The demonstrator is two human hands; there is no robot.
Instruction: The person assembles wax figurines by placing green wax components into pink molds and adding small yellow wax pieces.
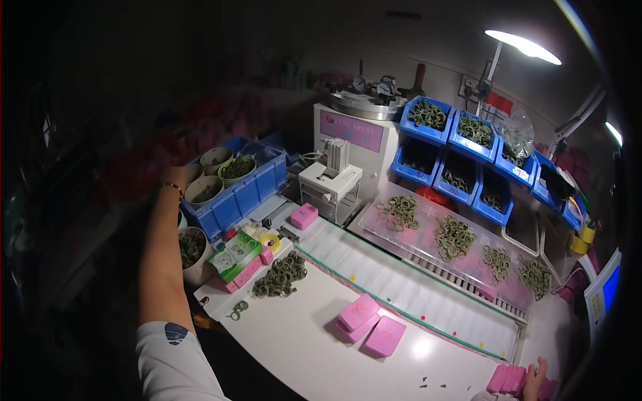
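Observation:
My left arm reaches far to the left, and my left hand [175, 175] is beside the pale cups [202, 192] in and around a blue crate [234, 204]. Darkness and blur hide its fingers. At the lower right, my right hand [534, 379] rests against a row of pink blocks [507, 379], its fingers stretched out. Another pink block shows on that hand's far side. Three pink blocks [385, 335] lie mid-table, one partly stacked on another. A heap of small green rings [281, 274] sits on the white table [287, 334], with a few loose rings [237, 309] nearer me.
A long light-topped strip [408, 301] crosses the table. Behind it, a clear tray [418, 230] carries several ring piles. Blue bins [428, 120] hold more rings. A white machine [331, 180], a green-and-white box [235, 259], a lamp [523, 47] and a screen [610, 289] stand around.

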